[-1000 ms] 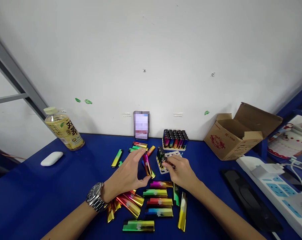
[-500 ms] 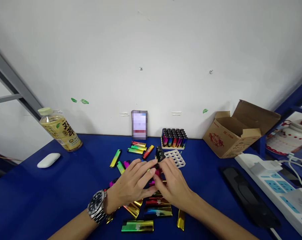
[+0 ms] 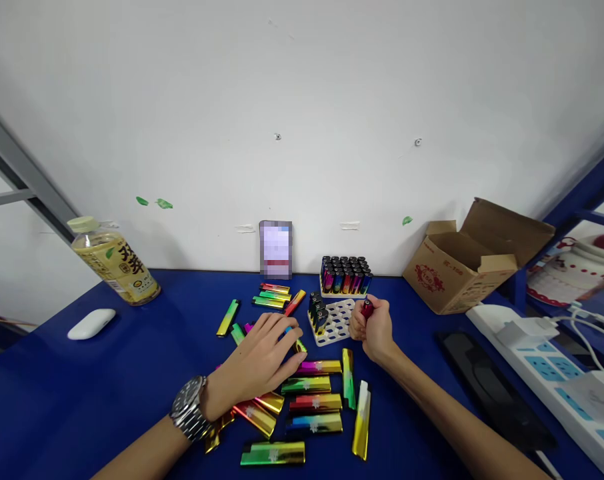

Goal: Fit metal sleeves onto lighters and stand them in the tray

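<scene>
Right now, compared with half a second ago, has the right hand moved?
Yes: judged against the cardboard box, the right hand has moved rightward and farther forward, nearer the box.

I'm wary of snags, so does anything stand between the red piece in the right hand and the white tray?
Nothing visible. The right hand, closed around the red piece, is by the right edge of the white tray. Black-topped pieces stand only along its left side, away from that hand.

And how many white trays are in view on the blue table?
2: one tray near the wall, packed with lighters; a second tray beside the right hand, with a few lighters along its left side.
</scene>
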Action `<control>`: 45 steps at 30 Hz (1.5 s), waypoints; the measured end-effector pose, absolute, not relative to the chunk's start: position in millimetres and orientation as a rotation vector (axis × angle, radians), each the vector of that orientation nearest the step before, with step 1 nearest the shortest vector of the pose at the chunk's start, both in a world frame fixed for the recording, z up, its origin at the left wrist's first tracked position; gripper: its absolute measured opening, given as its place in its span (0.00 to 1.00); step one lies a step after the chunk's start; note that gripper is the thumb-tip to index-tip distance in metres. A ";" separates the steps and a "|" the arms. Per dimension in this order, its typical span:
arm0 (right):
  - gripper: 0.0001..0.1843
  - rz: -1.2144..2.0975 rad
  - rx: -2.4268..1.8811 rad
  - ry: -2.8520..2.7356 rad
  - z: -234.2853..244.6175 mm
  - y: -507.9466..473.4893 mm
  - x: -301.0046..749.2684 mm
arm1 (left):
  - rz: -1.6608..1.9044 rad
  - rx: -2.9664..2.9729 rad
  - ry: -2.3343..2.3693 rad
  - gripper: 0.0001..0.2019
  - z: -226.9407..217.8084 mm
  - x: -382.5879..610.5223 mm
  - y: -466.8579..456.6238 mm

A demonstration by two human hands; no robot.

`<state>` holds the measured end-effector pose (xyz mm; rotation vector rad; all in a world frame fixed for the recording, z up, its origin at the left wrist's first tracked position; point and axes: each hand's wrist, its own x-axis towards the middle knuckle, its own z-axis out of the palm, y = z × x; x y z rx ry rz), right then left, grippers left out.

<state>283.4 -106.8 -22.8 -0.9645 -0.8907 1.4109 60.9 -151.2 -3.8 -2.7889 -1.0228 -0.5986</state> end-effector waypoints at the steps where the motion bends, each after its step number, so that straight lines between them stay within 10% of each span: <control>1: 0.25 1.433 -0.985 -0.852 -21.8 -107.6 282.6 | -0.599 -2.790 -1.028 0.12 -3.6 60.9 -151.2; 20: 0.25 1.526 -1.153 -0.668 -14.3 -112.5 274.1 | -0.453 -2.816 -1.077 0.13 -4.4 60.7 -150.4; 31: 0.15 0.631 -0.915 -1.581 -26.5 -121.3 288.4 | -0.474 -2.703 -1.333 0.23 -11.8 59.3 -148.9; 45: 0.13 0.259 -0.751 -1.936 -35.0 -126.7 290.4 | -0.616 -2.652 -1.721 0.32 -16.2 61.8 -147.3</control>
